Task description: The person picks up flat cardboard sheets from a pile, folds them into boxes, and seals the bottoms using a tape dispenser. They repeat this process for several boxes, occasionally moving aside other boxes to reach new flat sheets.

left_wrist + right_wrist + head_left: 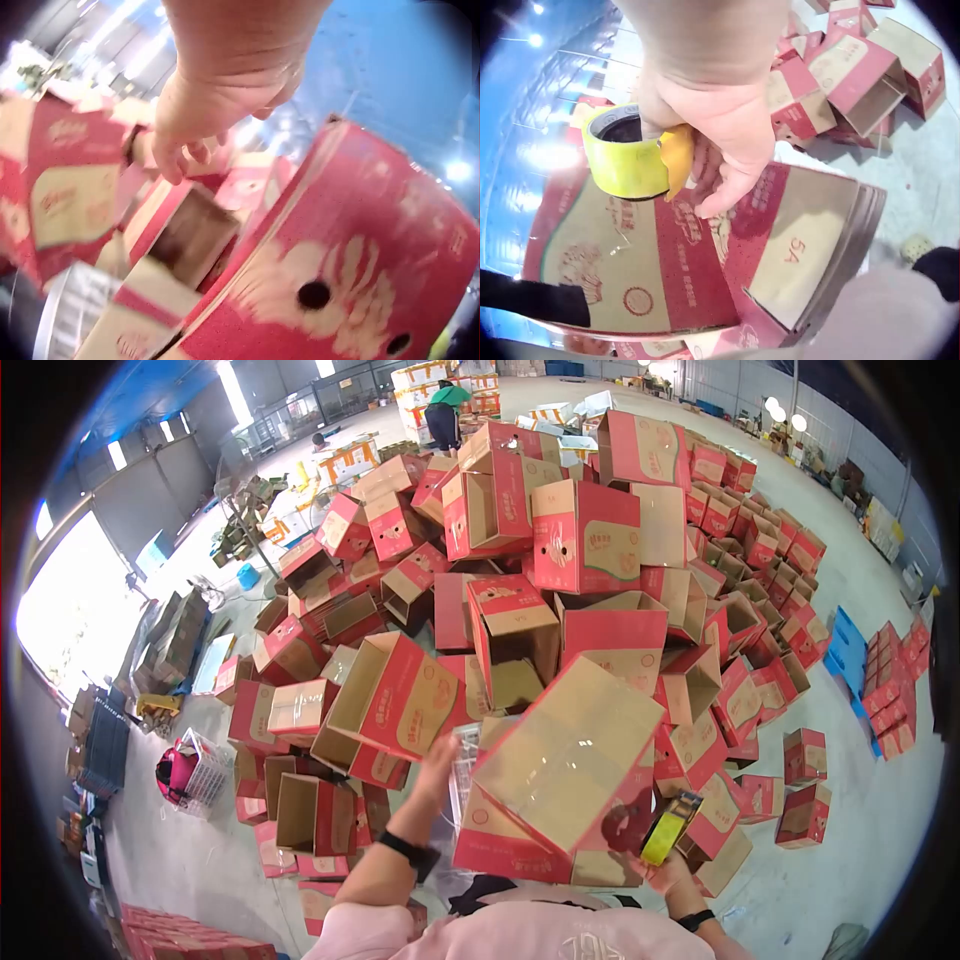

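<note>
In the head view a red and tan carton stands tilted right in front of me, with shiny tape across its tan face. A roll of yellow-green packing tape is held in my right hand at the carton's right side. The right wrist view shows the tape roll with an orange cutter on it, fingers curled about it above printed cardboard. My left hand is beside the carton's left side; in the left wrist view its fingers hang loosely with nothing between them.
A white plastic crate stands partly under the carton. Beyond is a big heap of empty red cartons. A white basket is on the floor at left, a blue pallet at right. Another person bends near stacked boxes.
</note>
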The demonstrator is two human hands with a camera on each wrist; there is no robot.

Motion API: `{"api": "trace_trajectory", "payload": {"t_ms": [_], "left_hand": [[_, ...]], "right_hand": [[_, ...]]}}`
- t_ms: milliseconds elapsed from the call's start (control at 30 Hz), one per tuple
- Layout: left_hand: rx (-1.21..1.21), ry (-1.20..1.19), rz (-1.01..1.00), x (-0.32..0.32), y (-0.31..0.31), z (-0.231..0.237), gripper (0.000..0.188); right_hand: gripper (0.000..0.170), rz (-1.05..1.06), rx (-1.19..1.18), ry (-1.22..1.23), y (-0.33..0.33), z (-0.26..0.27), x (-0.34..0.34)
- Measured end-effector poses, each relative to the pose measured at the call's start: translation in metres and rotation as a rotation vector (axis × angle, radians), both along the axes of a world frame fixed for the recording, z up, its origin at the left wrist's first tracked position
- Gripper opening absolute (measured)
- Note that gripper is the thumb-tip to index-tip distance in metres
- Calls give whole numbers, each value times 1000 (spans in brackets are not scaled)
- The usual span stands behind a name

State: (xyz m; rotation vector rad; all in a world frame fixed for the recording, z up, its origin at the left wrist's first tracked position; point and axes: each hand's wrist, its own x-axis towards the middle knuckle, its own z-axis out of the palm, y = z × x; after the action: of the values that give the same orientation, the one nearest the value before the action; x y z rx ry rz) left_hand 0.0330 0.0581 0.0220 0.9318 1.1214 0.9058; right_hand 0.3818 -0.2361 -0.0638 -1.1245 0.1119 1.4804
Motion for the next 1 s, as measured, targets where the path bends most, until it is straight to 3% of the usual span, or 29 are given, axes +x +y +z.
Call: {"api": "trace_trajectory", "payload": {"t_ms": [33,100,167,200,233,267,300,333,367,400,433,500,533,600,633,667,700,733,767,800,833,933,1000], "left_hand": [[-204,30,-112,-8,-4,-36,49],[-412,-66,-370,-7,-27,-48,61],[-232,-1,-518,6,-35,-87,68],[-319,-138,-447,8,-22,-70,66],[-407,-274,-378,9,-4,-35,65],[-37,-487,-494,11,31,14,62],[252,-505,-412,14,73,52,63],[219,-693,-513,4,104,130,64],[407,-491,-146,14,136,182,62],[943,-132,-51,5,204,193,63],[853,-260,33,4,216,249,58],[1063,247,277,-12,248,286,48],[1059,239,279,-15,249,280,48],[1010,63,-38,-20,230,241,41],[1017,127,-150,-23,220,192,41],[925,111,-257,-21,210,128,45],[770,258,-320,-20,186,55,50],[580,380,-514,-23,168,-28,63],[350,685,-681,-35,129,-65,75],[152,690,-725,-41,93,-94,82],[177,710,-714,-48,62,-150,80],[-41,669,-716,-46,1,-161,77],[5,539,-608,-33,-21,-151,66]], "right_hand": [[35,-8,-84,29,11,-5,-10],[35,-27,-10,65,43,1,-34],[42,-35,100,130,83,10,-46],[44,-94,196,68,120,37,-54],[48,-156,293,9,164,82,-63],[51,-139,383,-193,210,134,-65],[48,-50,665,-555,250,150,-31],[44,-166,704,-168,302,233,-52],[41,-23,913,-536,341,278,-42],[35,41,1127,-863,387,308,-21],[30,109,1151,-319,425,342,1],[18,3,1031,-559,433,396,-33],[23,65,1089,-512,436,391,-25],[29,12,932,-886,405,356,-45],[35,74,827,-613,384,339,-60],[37,147,781,-628,364,306,-66],[42,128,713,-524,345,249,-49],[43,162,575,-602,319,192,-34],[41,57,299,-540,291,163,-49],[35,-8,119,-443,260,124,-45],[32,24,89,-332,230,88,-32],[29,-88,-58,-377,151,-1,-10],[27,-265,-321,-630,111,-50,11]]}}
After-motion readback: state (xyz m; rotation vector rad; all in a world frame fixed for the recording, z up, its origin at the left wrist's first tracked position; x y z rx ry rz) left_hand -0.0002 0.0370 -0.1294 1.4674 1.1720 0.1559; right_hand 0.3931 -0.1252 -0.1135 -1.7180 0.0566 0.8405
